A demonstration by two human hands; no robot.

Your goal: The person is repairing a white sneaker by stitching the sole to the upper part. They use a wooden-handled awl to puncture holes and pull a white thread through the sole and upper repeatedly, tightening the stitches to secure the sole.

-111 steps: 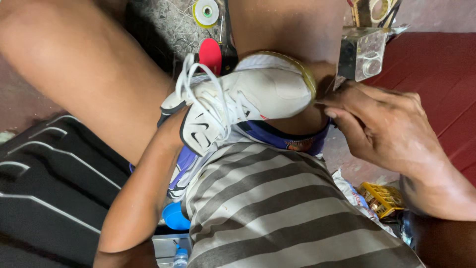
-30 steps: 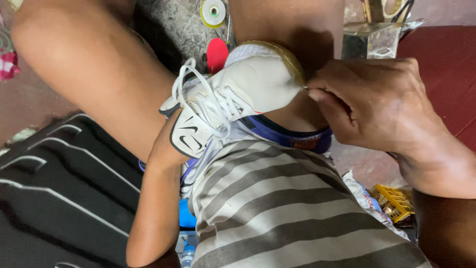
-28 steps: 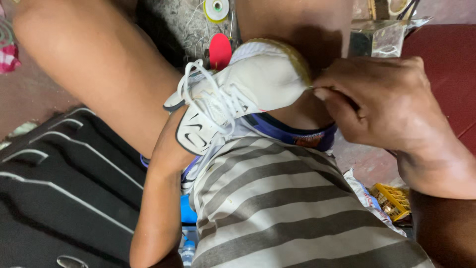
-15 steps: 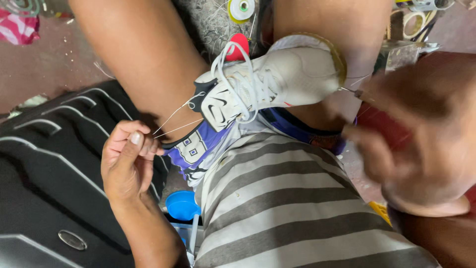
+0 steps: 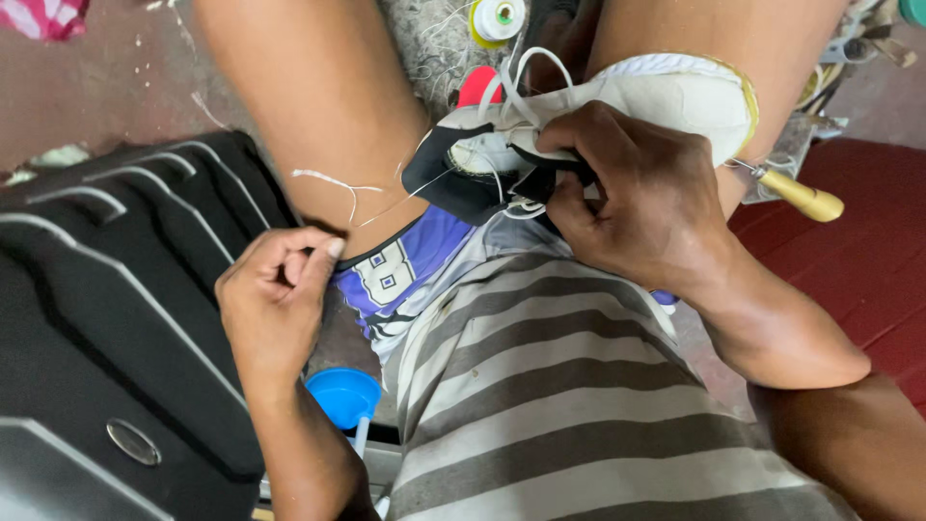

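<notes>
The white sneaker (image 5: 617,116) sits wedged between the person's bare knees at about one o'clock, sole edge turned toward three. The right hand (image 5: 637,198) is closed over its laced top, fingers pressed down on the tongue and the black collar, pinning it steady. A wooden-handled awl (image 5: 796,193) sticks out from the toe end at about three o'clock; whether its point is in the sole seam I cannot tell. From the shoe a pale thread (image 5: 386,205) runs out toward nine o'clock to the left hand (image 5: 275,299), whose thumb and forefinger are pinched together on it, drawing it taut. So a stitch looks mid-pull, I'd judge, with more seam to go; how much is sewn is hidden. A thread spool (image 5: 500,17) lies at twelve, a blue funnel (image 5: 344,397) at six, a black case (image 5: 106,318) at eight.
</notes>
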